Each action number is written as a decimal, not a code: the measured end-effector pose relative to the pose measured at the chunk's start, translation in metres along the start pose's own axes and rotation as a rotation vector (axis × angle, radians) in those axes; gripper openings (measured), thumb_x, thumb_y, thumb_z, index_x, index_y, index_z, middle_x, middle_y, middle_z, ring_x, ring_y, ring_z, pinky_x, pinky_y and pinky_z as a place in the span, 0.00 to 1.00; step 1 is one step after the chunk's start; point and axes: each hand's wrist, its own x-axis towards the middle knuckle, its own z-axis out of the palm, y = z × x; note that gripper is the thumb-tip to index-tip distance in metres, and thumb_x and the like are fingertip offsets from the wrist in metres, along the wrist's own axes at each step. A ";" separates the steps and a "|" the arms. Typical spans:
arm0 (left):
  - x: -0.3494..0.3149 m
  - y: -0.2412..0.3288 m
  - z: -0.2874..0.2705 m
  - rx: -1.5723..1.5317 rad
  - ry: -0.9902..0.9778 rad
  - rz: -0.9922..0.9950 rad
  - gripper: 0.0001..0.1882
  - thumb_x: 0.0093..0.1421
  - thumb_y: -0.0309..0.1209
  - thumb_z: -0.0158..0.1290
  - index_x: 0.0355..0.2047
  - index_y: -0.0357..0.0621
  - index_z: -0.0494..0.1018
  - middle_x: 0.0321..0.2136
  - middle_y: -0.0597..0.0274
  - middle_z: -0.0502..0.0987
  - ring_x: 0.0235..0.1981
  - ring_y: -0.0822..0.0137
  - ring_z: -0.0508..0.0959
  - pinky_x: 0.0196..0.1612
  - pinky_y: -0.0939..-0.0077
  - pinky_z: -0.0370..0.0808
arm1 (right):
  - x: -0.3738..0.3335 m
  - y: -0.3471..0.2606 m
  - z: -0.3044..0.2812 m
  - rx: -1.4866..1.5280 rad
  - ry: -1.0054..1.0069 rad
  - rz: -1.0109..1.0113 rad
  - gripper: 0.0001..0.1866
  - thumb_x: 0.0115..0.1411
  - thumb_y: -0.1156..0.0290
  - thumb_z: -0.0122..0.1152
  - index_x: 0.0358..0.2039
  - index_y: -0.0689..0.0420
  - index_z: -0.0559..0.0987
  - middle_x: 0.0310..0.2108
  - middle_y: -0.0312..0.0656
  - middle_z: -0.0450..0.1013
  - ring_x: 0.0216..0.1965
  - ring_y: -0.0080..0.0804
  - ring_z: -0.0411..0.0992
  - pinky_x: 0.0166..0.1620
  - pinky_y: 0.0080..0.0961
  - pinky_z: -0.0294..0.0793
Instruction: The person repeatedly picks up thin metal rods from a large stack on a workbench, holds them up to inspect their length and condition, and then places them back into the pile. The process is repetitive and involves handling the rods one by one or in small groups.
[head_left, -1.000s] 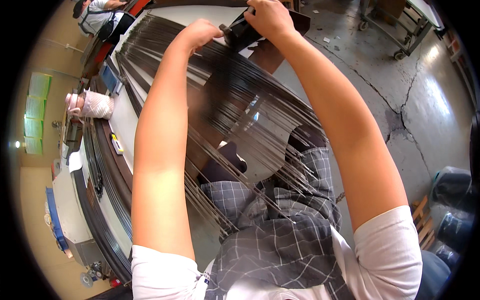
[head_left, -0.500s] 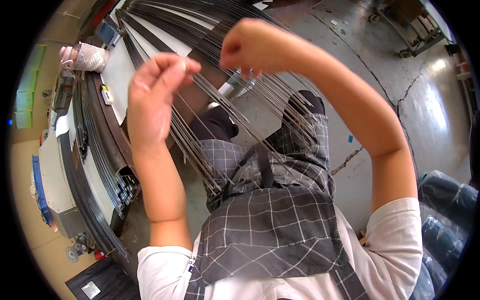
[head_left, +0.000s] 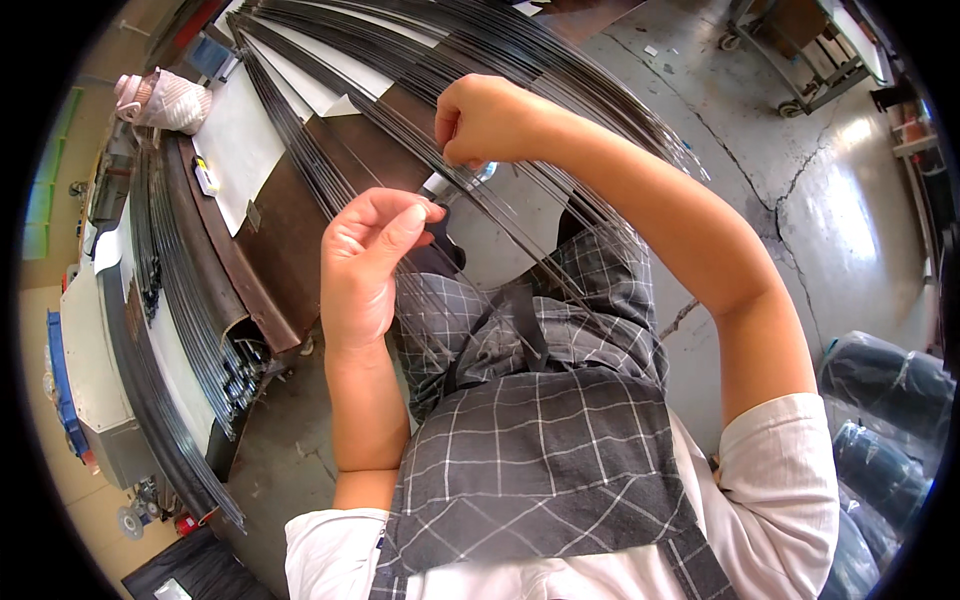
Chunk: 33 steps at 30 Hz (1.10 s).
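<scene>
Long thin dark metal rods fan out over a brown work surface, their near ends reaching over my lap. My left hand is above the rods on the left, thumb and forefinger pressed together in a pinch. Whatever might be between its fingertips is too small to name. Farther off and to the right, my right hand hangs over the middle rods with its fingers curled down. Its fingertips are mostly hidden, so what it grips cannot be made out. A checked apron covers my lap.
On the left, a box cutter lies by white paper, near a wrapped pink bottle. A bundle of darker rods lies beyond the surface's edge. A wheeled cart stands far right; plastic-wrapped dark rolls sit near right.
My left hand has come down and to the right, still pinched. My right hand has dropped slightly. The loose rod ends have shifted, some spreading to the right.
</scene>
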 end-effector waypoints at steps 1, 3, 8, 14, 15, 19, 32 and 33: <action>0.000 -0.001 0.003 -0.008 0.006 -0.032 0.06 0.56 0.29 0.53 0.31 0.39 0.73 0.30 0.62 0.77 0.31 0.76 0.75 0.34 0.85 0.72 | -0.001 0.000 -0.002 0.042 -0.009 -0.001 0.08 0.42 0.73 0.59 0.25 0.62 0.76 0.19 0.39 0.73 0.21 0.23 0.72 0.25 0.19 0.70; 0.002 -0.005 0.008 -0.025 -0.034 -0.100 0.07 0.56 0.31 0.54 0.32 0.39 0.72 0.29 0.62 0.77 0.31 0.76 0.75 0.28 0.86 0.73 | -0.007 -0.003 -0.007 0.177 -0.059 0.063 0.10 0.42 0.72 0.60 0.27 0.62 0.77 0.22 0.38 0.74 0.23 0.20 0.71 0.25 0.16 0.68; 0.010 -0.006 0.017 -0.053 -0.198 -0.267 0.09 0.57 0.33 0.52 0.32 0.39 0.71 0.29 0.61 0.76 0.32 0.71 0.77 0.24 0.84 0.75 | -0.026 -0.002 -0.012 0.493 -0.174 0.125 0.15 0.45 0.70 0.59 0.33 0.63 0.77 0.24 0.35 0.73 0.24 0.17 0.69 0.24 0.12 0.64; 0.017 -0.010 0.019 -0.090 -0.338 -0.411 0.11 0.57 0.35 0.54 0.33 0.38 0.71 0.29 0.61 0.75 0.31 0.70 0.78 0.22 0.83 0.75 | -0.029 0.006 -0.006 0.675 -0.240 0.112 0.14 0.46 0.70 0.57 0.34 0.63 0.77 0.23 0.34 0.72 0.24 0.16 0.68 0.23 0.10 0.63; 0.018 -0.010 0.019 -0.091 -0.353 -0.422 0.12 0.57 0.35 0.54 0.33 0.38 0.71 0.29 0.61 0.75 0.30 0.70 0.78 0.22 0.83 0.75 | -0.029 0.007 -0.006 0.695 -0.249 0.108 0.14 0.46 0.70 0.57 0.34 0.63 0.77 0.23 0.34 0.72 0.24 0.16 0.68 0.23 0.10 0.63; 0.019 -0.012 0.020 -0.105 -0.363 -0.440 0.12 0.56 0.34 0.54 0.33 0.37 0.71 0.29 0.61 0.75 0.30 0.70 0.78 0.22 0.82 0.76 | -0.029 0.010 -0.003 0.750 -0.245 0.106 0.13 0.46 0.71 0.58 0.33 0.63 0.77 0.23 0.33 0.71 0.23 0.15 0.67 0.23 0.10 0.63; 0.018 -0.014 0.024 -0.100 -0.328 -0.428 0.12 0.56 0.34 0.54 0.33 0.37 0.71 0.28 0.61 0.75 0.29 0.70 0.78 0.21 0.83 0.76 | -0.033 0.010 -0.002 0.798 -0.235 0.105 0.12 0.47 0.70 0.59 0.32 0.63 0.77 0.22 0.34 0.70 0.22 0.15 0.66 0.23 0.10 0.65; 0.018 -0.014 0.025 -0.090 -0.322 -0.427 0.12 0.56 0.35 0.55 0.33 0.37 0.71 0.28 0.61 0.75 0.29 0.70 0.78 0.21 0.83 0.75 | -0.033 0.010 -0.002 0.799 -0.234 0.103 0.12 0.48 0.69 0.59 0.32 0.63 0.77 0.22 0.34 0.70 0.22 0.15 0.66 0.23 0.10 0.65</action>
